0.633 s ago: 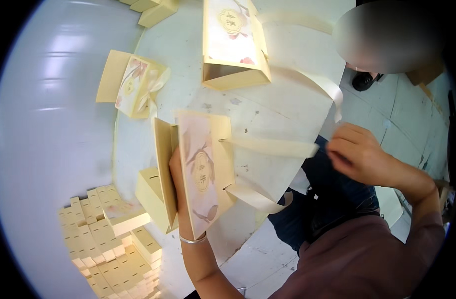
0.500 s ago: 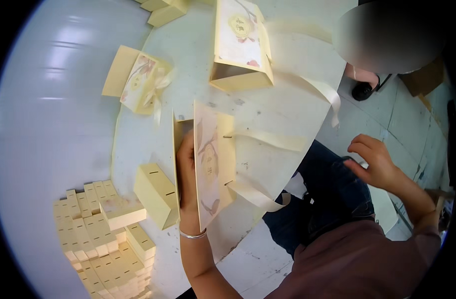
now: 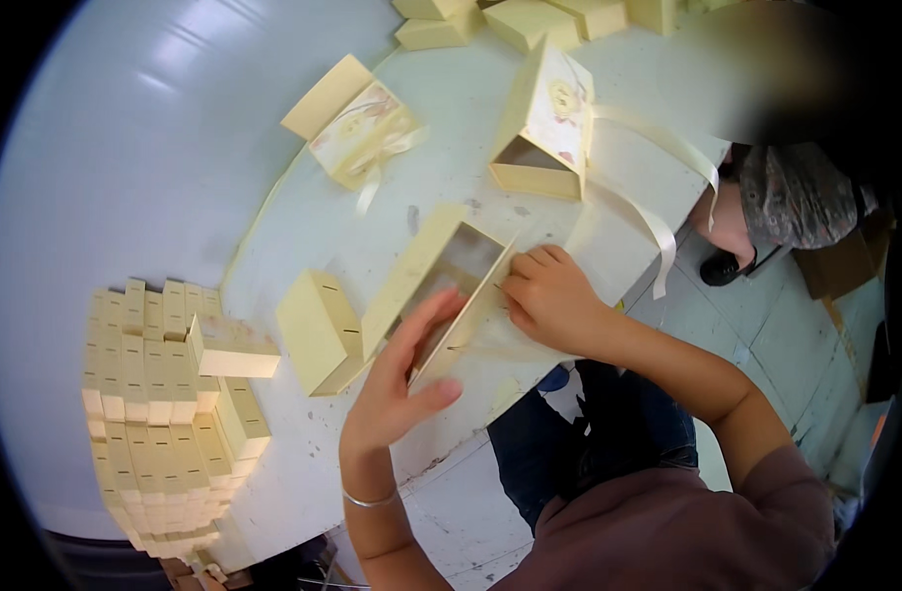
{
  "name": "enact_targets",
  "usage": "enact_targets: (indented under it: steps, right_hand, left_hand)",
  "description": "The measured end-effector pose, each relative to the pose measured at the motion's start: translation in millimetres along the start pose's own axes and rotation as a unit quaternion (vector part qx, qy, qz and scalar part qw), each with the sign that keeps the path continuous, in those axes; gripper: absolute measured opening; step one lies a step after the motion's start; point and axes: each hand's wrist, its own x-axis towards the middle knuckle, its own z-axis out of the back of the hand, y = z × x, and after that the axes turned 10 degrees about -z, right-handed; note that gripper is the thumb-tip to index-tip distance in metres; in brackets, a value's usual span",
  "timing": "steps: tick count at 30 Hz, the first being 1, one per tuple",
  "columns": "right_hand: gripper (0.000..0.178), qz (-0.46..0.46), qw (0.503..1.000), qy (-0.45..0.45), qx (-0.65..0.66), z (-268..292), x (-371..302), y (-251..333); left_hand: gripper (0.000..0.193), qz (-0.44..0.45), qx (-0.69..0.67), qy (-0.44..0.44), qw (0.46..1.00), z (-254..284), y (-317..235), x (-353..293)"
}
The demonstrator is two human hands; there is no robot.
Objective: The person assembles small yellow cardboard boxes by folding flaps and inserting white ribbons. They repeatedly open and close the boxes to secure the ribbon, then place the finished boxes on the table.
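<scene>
We see one open box [image 3: 411, 281] in the middle of the frame, lying between the two hands. The left hand [image 3: 397, 389] is below it: the fingers reach inside, the thumb is outside and apart from them, so one wall passes between; we cannot tell if it presses. The right hand [image 3: 554, 300] is at the right edge of this box, with fingers bent together; what they pinch, we cannot tell.

On the table [image 3: 308, 448] we count one box with two slots [image 3: 318, 330] just left of the open box, one box with a bow [image 3: 352, 133] at upper left, and one box with two loose ribbons [image 3: 559, 108] at upper centre. In the stack [image 3: 155, 379] at lower left, the boxes are too many for us to count.
</scene>
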Motion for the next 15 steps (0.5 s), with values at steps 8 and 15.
enact_targets:
  steps: [8, 15]
  right_hand:
    - [0.033, 0.073, 0.992, -0.099, 0.026, -20, -28, 30]
    - [0.020, 0.086, 0.996, -0.020, -0.005, 8, -49, 22]
  left_hand:
    - [0.063, -0.165, 0.354, -0.023, 0.920, -33, 39, -45]
    - [0.046, -0.089, 0.440, -0.176, 0.876, -49, 45, -42]
